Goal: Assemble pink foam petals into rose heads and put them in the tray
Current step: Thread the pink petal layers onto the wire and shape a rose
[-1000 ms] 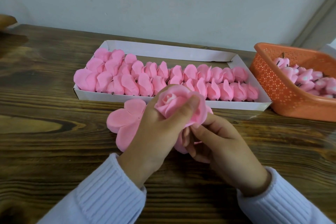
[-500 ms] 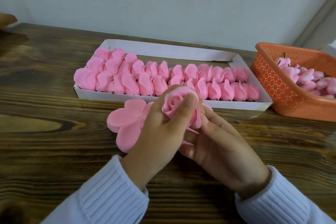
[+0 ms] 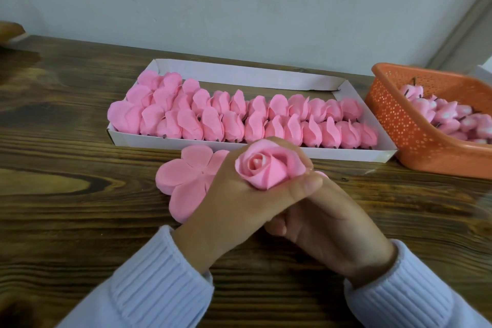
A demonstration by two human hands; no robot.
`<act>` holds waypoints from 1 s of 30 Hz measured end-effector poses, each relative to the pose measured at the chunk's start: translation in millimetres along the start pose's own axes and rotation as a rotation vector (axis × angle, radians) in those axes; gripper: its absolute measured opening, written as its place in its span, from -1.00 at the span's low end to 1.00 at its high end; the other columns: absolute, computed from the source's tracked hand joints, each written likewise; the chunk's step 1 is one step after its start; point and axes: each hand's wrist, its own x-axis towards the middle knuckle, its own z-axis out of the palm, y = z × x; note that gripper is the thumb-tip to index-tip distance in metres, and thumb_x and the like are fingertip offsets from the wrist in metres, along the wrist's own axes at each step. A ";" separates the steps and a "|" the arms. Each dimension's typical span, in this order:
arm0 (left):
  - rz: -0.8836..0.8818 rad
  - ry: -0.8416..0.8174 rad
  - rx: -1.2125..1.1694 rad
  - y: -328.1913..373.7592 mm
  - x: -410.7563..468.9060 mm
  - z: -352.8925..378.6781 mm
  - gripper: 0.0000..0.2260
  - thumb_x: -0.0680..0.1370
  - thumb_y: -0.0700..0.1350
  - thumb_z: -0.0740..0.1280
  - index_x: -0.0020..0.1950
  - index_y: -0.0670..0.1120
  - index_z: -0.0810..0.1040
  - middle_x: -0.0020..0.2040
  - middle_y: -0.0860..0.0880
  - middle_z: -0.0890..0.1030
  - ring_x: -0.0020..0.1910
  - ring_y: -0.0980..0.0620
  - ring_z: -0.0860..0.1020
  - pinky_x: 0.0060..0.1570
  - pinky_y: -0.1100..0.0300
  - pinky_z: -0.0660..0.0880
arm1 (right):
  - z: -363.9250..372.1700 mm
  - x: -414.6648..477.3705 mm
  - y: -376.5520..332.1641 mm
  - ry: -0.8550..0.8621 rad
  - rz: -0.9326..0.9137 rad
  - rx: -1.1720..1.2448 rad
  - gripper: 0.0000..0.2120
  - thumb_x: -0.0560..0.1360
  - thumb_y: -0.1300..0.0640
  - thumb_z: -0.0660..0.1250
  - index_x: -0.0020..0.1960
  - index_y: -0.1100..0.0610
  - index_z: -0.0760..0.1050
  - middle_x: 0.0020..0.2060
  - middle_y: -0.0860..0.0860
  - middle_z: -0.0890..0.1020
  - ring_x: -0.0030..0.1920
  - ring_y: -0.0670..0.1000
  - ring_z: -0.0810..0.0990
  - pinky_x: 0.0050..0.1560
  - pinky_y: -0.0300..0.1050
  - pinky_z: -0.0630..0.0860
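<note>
Just in front of the white cardboard tray (image 3: 241, 75), the left hand (image 3: 234, 202) grips a pink rose head (image 3: 266, 165), fingers curled behind it and the thumb pressed across its lower edge. The bloom faces up, its wrapped petals spiralling round a pale centre. The right hand (image 3: 327, 224) sits tucked beneath the left with its fingers curled; whether it grasps anything cannot be told, since the left hand covers them. A flat pink petal blank (image 3: 183, 181) lies on the wooden table (image 3: 80, 208), partly under the left hand. Finished rose heads (image 3: 239, 120) fill the tray in two rows along its near side. To the right stands an orange basket (image 3: 410, 141) holding small pink buds (image 3: 447, 114).
</note>
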 end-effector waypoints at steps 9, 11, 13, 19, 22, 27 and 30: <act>-0.126 0.015 -0.277 -4.3 4.6 -4.3 -0.84 0.32 -0.07 0.48 -0.13 0.04 0.61 -0.26 -0.23 0.51 -0.47 -0.09 0.43 -0.50 0.12 0.50 | -1.8 -3.6 5.1 0.114 -0.165 -0.401 -0.77 0.50 0.00 0.27 -0.26 0.08 0.52 -0.38 0.13 0.47 -0.50 -0.08 0.36 -0.54 -0.35 0.18; -0.122 0.012 -0.315 -3.3 4.6 -4.9 -0.80 0.31 -0.09 0.49 -0.10 0.08 0.61 -0.27 -0.12 0.54 -0.43 -0.09 0.43 -0.48 0.13 0.50 | -2.8 -3.4 3.9 0.105 -0.149 -0.340 -0.76 0.51 0.06 0.31 -0.27 0.15 0.49 -0.38 0.13 0.46 -0.51 -0.10 0.35 -0.55 -0.36 0.16; -0.106 0.040 -0.336 -1.4 5.6 -5.7 -0.82 0.32 -0.09 0.47 -0.12 0.09 0.61 -0.31 -0.03 0.56 -0.35 -0.08 0.45 -0.42 0.14 0.47 | -3.1 -3.1 3.1 0.092 -0.131 -0.293 -0.72 0.51 0.08 0.28 -0.29 0.24 0.42 -0.40 0.14 0.43 -0.52 -0.11 0.33 -0.56 -0.38 0.15; -0.114 0.085 -0.374 2.3 5.5 -4.6 -0.89 0.33 -0.08 0.45 -0.36 0.04 0.55 -0.30 -0.10 0.53 -0.36 -0.09 0.49 -0.44 0.21 0.45 | -0.2 -3.3 2.9 0.070 -0.083 -0.146 -0.76 0.52 0.17 0.21 0.16 0.19 0.43 -0.35 0.07 0.56 -0.42 -0.06 0.50 -0.61 -0.39 0.23; -0.098 0.073 -0.265 0.3 3.7 -2.5 -0.86 0.33 -0.05 0.46 -0.37 0.06 0.51 -0.22 0.03 0.60 -0.24 -0.15 0.48 -0.42 0.19 0.44 | 0.3 -2.8 4.4 -0.006 -0.122 -0.090 -0.64 0.45 0.13 0.44 0.21 0.13 0.46 -0.32 0.12 0.52 -0.35 -0.03 0.50 -0.57 -0.39 0.29; -0.184 -0.028 -0.177 -1.1 1.1 -0.6 -0.87 0.29 0.04 0.47 -0.19 0.12 0.62 -0.04 -0.02 0.65 -0.33 -0.15 0.51 -0.51 0.21 0.46 | -0.4 -0.6 6.2 -0.013 -0.153 -0.091 -0.70 0.45 0.05 0.42 0.11 0.18 0.52 -0.39 0.07 0.46 -0.36 0.01 0.33 -0.53 -0.40 0.27; -0.233 -0.077 -0.198 -0.5 0.5 1.3 -0.83 0.33 0.05 0.43 -0.12 0.08 0.68 0.02 -0.05 0.66 -0.45 -0.03 0.52 -0.49 0.18 0.49 | -1.0 -1.1 6.3 0.033 -0.112 -0.142 -0.71 0.53 0.06 0.29 -0.07 0.32 0.50 -0.44 0.07 0.46 -0.42 0.02 0.26 -0.55 -0.37 0.21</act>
